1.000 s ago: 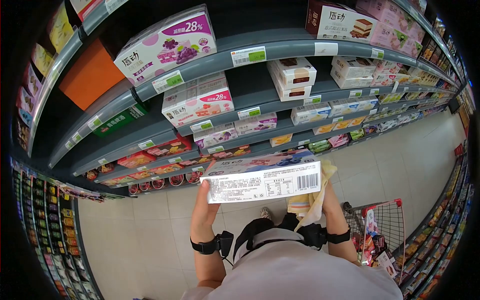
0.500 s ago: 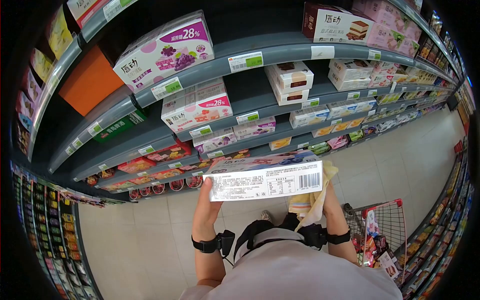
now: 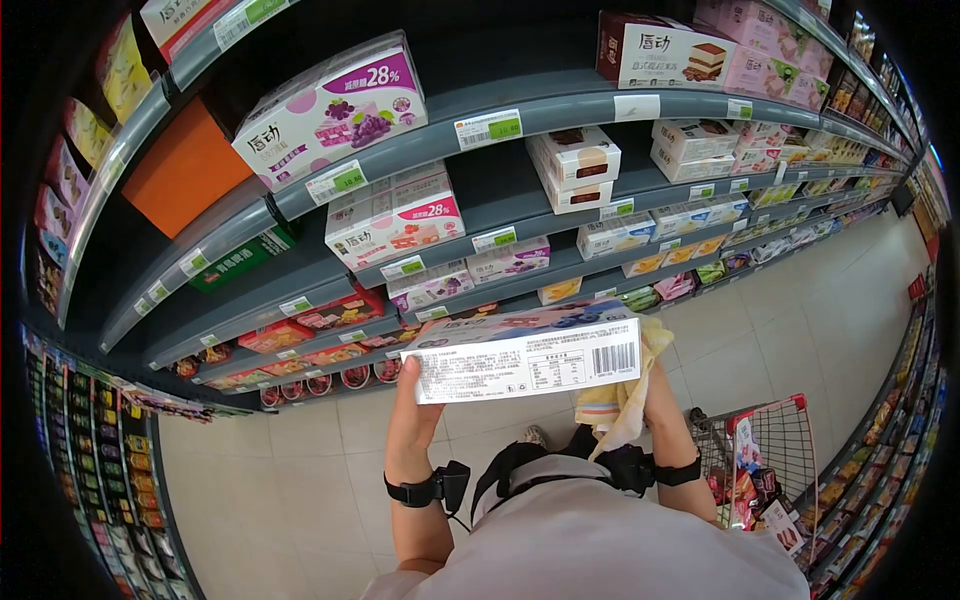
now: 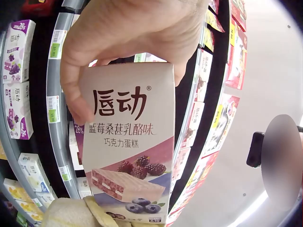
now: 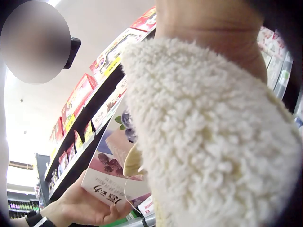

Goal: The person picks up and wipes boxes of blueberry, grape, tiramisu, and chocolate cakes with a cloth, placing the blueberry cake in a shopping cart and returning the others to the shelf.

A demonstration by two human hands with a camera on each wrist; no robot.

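Observation:
A white cake box (image 3: 525,360) with berries and a slice of cake printed on its front is held level before the body, its barcode side facing up in the head view. My left hand (image 3: 412,420) grips one end, thumb along the edge; in the left wrist view its fingers (image 4: 78,101) wrap the box's end. At the other end my right hand (image 3: 660,400) holds a yellow and white fluffy cloth (image 3: 615,410) against the box. The cloth hides most of the right fingers, and it fills much of the right wrist view.
Shelves ahead carry more cake boxes, including a purple grape one (image 3: 335,110) and a brown tiramisu-like one (image 3: 665,52). An orange panel (image 3: 190,165) stands at left. A shopping cart (image 3: 765,440) with packages is at my right, beside another shelf row (image 3: 870,440).
The head view has tilted slightly, so the shelves appear a little lower. The box and both hands stay nearly still, with the same hold.

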